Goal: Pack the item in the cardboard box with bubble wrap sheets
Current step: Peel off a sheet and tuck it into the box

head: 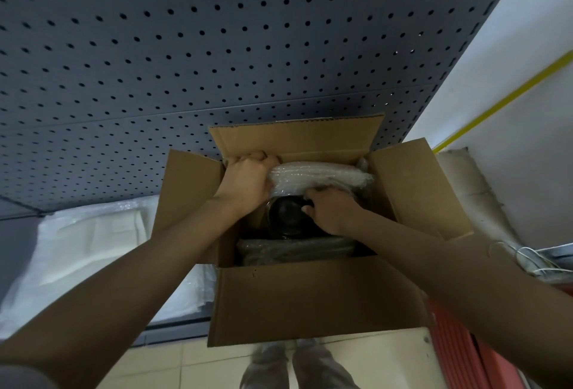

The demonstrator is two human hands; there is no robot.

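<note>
A dark grey pegboard wall fills most of what I see, with a white wall and its yellow stripe off to the right. Below the pegboard, spare bubble wrap sheets lie in a pale heap to my left. In front of me stands the cardboard box, all four flaps folded out. Inside it, a roll of bubble wrap lies along the far wall, and another wrapped bundle sits against the near wall. Between them is the dark round item, low in the box. My left hand curls over the left end of the far roll, gripping it. My right hand rests on the item with its fingers tucked under the roll's edge; I cannot tell how tightly they close.
</note>
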